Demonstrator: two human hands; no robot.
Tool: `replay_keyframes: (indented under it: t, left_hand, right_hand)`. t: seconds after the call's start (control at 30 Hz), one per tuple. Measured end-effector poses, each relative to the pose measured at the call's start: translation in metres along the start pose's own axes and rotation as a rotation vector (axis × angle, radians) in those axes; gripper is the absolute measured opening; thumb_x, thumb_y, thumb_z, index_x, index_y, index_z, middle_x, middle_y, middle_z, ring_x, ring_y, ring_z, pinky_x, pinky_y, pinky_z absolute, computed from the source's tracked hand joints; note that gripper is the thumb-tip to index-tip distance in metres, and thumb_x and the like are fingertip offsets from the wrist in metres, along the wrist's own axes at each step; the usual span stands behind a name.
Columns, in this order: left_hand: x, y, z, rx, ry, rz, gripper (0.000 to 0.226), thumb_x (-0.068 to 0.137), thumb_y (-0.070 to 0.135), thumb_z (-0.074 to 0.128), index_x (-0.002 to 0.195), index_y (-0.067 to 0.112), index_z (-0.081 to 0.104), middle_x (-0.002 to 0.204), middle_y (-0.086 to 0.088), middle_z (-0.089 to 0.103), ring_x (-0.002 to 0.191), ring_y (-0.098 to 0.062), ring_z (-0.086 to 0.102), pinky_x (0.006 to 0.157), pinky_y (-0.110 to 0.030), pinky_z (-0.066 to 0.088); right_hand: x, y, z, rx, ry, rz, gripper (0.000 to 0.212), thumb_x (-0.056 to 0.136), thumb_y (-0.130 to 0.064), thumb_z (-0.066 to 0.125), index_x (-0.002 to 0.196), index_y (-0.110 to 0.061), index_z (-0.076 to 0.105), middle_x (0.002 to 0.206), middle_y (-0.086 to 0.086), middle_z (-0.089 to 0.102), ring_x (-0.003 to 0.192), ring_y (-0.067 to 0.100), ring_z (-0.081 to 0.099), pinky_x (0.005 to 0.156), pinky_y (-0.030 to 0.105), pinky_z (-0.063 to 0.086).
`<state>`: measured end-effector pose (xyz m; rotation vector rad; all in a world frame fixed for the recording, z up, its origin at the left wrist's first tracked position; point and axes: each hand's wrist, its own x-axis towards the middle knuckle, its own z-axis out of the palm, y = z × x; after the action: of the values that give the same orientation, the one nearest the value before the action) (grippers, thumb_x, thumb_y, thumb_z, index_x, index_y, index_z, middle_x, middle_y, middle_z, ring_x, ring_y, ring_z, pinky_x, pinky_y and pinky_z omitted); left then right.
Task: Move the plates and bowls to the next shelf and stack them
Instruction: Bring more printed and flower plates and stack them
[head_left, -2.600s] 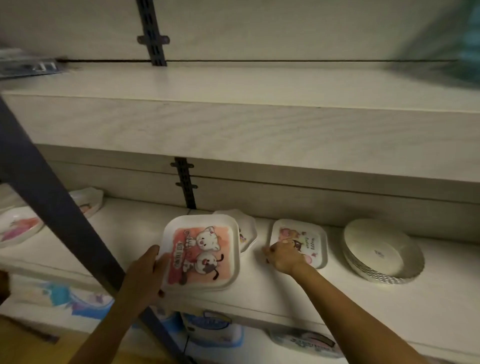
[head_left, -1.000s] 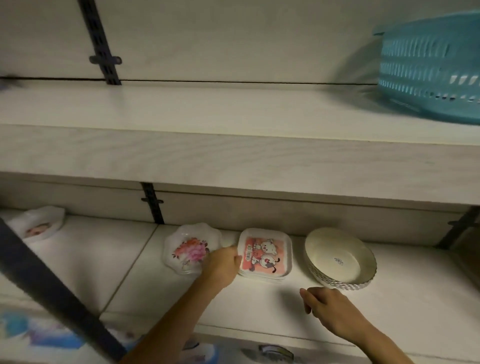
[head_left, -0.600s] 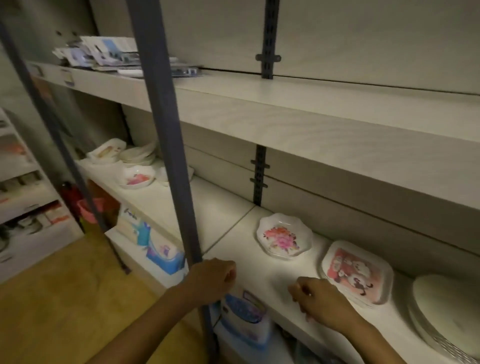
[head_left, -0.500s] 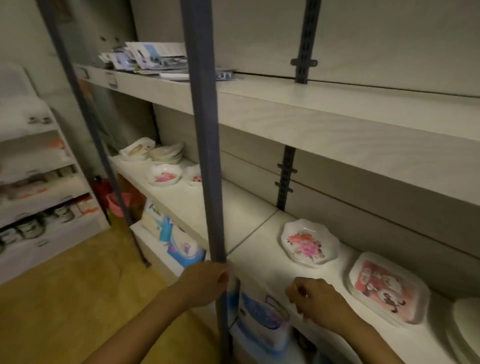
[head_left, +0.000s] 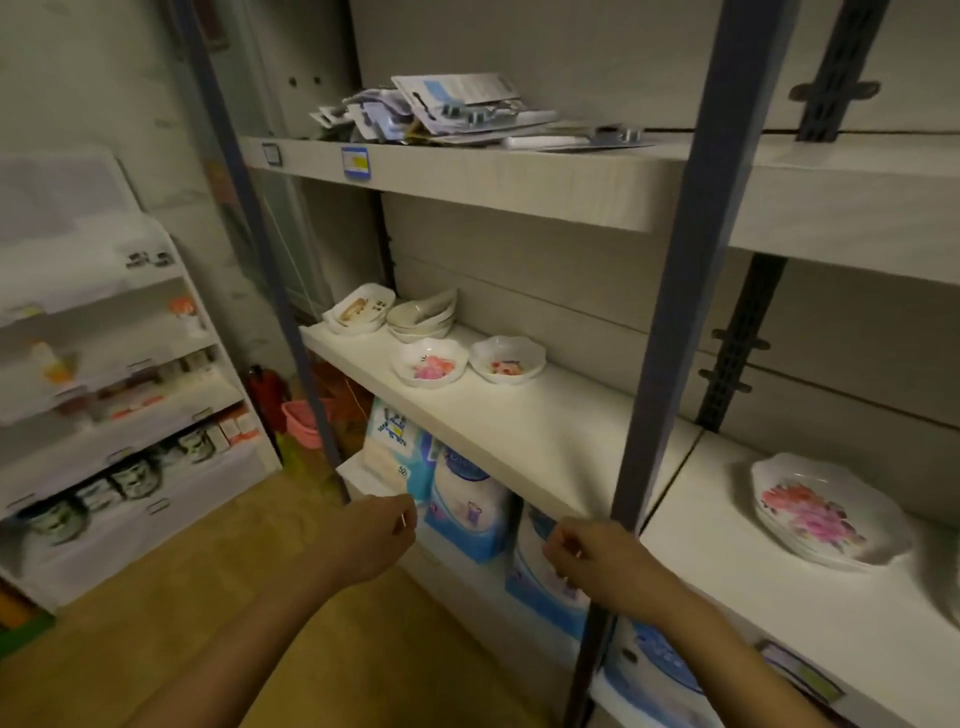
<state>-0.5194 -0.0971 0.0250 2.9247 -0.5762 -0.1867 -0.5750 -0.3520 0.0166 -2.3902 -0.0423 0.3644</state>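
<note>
- Bowls sit on the shelf (head_left: 545, 431), left bay, all rims up. The flower bowl (head_left: 430, 362) has the 2nd bowl (head_left: 507, 359) just beside it on the right.
- Behind them we see a plain stack (head_left: 422, 317) and a dish stack (head_left: 358, 308). The dishes are oblong, long axis slanting toward the back wall.
- Plate (head_left: 826, 512) w/ pink flowers lies flat, face up, in the right bay, well apart from the bowls. It's scalloped and roundish, no clear long axis.
- L hand (head_left: 374, 535) and R hand (head_left: 597, 558) hang before the shelf edge, fingers loosely curled, empty.
- Vs 0.5 s ago: our view has swung left and the cartoon plate is out of view. The post (head_left: 675, 312) is now by R hand, not L; contact unclear.
- The post stands at the shelf front, betw. the two bays.
- Around: tissue packs (head_left: 467, 499) under the shelf, papers (head_left: 441, 111) up top, pink basket (head_left: 301, 423) low down, side rack (head_left: 104, 415) at left.
</note>
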Motion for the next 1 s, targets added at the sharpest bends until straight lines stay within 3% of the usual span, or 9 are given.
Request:
replay_keyframes:
  t: [0.17,0.27,0.33,0.47,0.63,0.73,0.87,0.93,1.0]
  left_hand:
    - [0.044,-0.06,-0.018,-0.076,-0.05,0.008,0.008,0.095,0.024,0.042,0.094,0.022,0.049,0.072,0.015,0.043,0.071,-0.004,0.047,0.058,-0.009,0.036]
    - [0.08,-0.089,-0.025,-0.104,-0.056,0.025,0.018,0.095,0.023,0.042,0.102,0.014,0.056,0.085,0.005,0.058,0.073,-0.009,0.052,0.066,-0.015,0.042]
    - [0.108,-0.106,-0.027,-0.085,-0.034,0.044,0.017,0.094,0.025,0.042,0.097,0.015,0.056,0.094,-0.002,0.065,0.077,-0.014,0.059,0.067,-0.02,0.046]
    - [0.169,-0.143,-0.031,-0.143,-0.012,0.005,0.012,0.093,0.029,0.045,0.091,0.021,0.053,0.095,-0.001,0.067,0.086,-0.016,0.064,0.078,-0.03,0.054]
    - [0.232,-0.185,-0.049,-0.231,0.009,0.002,0.018,0.091,0.028,0.048,0.073,0.027,0.049,0.073,0.009,0.059,0.075,-0.011,0.062,0.08,-0.029,0.055]
    - [0.265,-0.214,-0.061,-0.256,0.047,0.01,0.019,0.093,0.026,0.047,0.074,0.023,0.05,0.07,0.01,0.054,0.069,-0.011,0.058,0.077,-0.027,0.053]
    - [0.303,-0.248,-0.066,-0.302,0.023,0.028,0.019,0.092,0.024,0.049,0.073,0.024,0.052,0.076,0.006,0.062,0.073,-0.012,0.061,0.082,-0.033,0.054]
    - [0.326,-0.262,-0.067,-0.337,-0.014,0.022,0.016,0.092,0.023,0.049,0.083,0.013,0.057,0.087,-0.003,0.068,0.082,-0.019,0.065,0.085,-0.037,0.054]
    - [0.346,-0.273,-0.072,-0.373,-0.025,0.029,0.015,0.091,0.022,0.049,0.078,0.017,0.056,0.085,-0.005,0.068,0.083,-0.023,0.065,0.084,-0.04,0.054]
  right_hand:
    - [0.047,-0.033,0.014,0.016,0.08,0.047,0.022,0.093,-0.034,0.046,0.092,-0.018,0.062,0.09,0.002,0.069,0.082,0.019,0.066,0.081,0.04,0.055]
    - [0.079,-0.043,0.013,0.0,0.103,0.067,0.022,0.093,-0.039,0.046,0.09,-0.023,0.06,0.09,-0.002,0.068,0.079,0.014,0.064,0.077,0.034,0.054]
    - [0.106,-0.048,0.01,-0.021,0.107,0.08,0.022,0.094,-0.039,0.045,0.089,-0.022,0.06,0.091,-0.001,0.068,0.08,0.016,0.064,0.076,0.034,0.052]
    - [0.176,-0.055,0.003,-0.038,0.128,0.09,0.024,0.093,-0.038,0.045,0.091,-0.019,0.06,0.093,0.002,0.069,0.084,0.02,0.065,0.081,0.038,0.053]
    - [0.259,-0.071,-0.008,-0.021,0.102,0.14,0.028,0.093,-0.04,0.044,0.098,-0.018,0.06,0.097,0.003,0.068,0.087,0.021,0.064,0.086,0.04,0.053]
    - [0.304,-0.08,-0.01,0.021,0.118,0.18,0.023,0.094,-0.035,0.044,0.104,-0.022,0.059,0.102,0.001,0.066,0.089,0.019,0.064,0.088,0.036,0.053]
    - [0.35,-0.092,-0.001,0.145,0.114,0.287,0.039,0.097,-0.041,0.037,0.125,-0.017,0.051,0.108,0.003,0.063,0.086,0.017,0.065,0.091,0.034,0.051]
    - [0.371,-0.096,0.004,0.231,0.154,0.372,0.047,0.096,-0.045,0.034,0.124,-0.011,0.051,0.104,0.005,0.063,0.081,0.017,0.064,0.092,0.036,0.052]
    - [0.39,-0.098,0.01,0.316,0.193,0.468,0.05,0.096,-0.046,0.035,0.117,-0.005,0.053,0.098,0.01,0.064,0.08,0.019,0.062,0.089,0.036,0.053]
